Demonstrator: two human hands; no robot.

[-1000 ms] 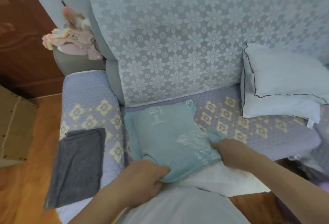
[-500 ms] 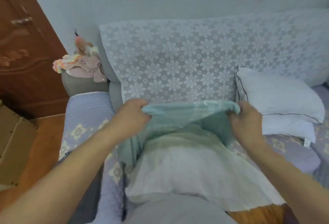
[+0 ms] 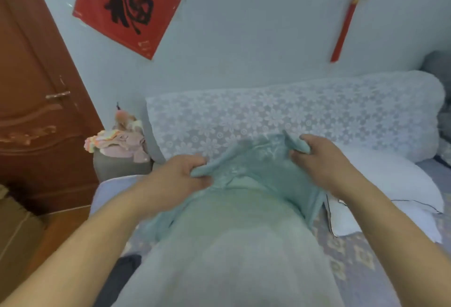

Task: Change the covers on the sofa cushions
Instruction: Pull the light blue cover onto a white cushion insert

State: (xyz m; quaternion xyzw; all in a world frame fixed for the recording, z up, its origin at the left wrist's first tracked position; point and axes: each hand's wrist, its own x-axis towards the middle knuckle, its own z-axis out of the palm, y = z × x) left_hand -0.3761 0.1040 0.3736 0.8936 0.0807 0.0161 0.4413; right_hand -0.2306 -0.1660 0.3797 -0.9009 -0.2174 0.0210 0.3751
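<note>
The cover, pale teal with a faint white print, held a white cushion partly inside its open mouth. The cushion's long axis ran from the person toward the sofa back. The left hand gripped the cover's edge; the right hand pinched the opposite edge. A pillow lay just right of the right hand.

Soft, even, bluish indoor light with no glare and only faint shadows, the whole view slightly blurred and soft, and wide-angle bending leaning the brown wooden door at 9 o'clock.
</note>
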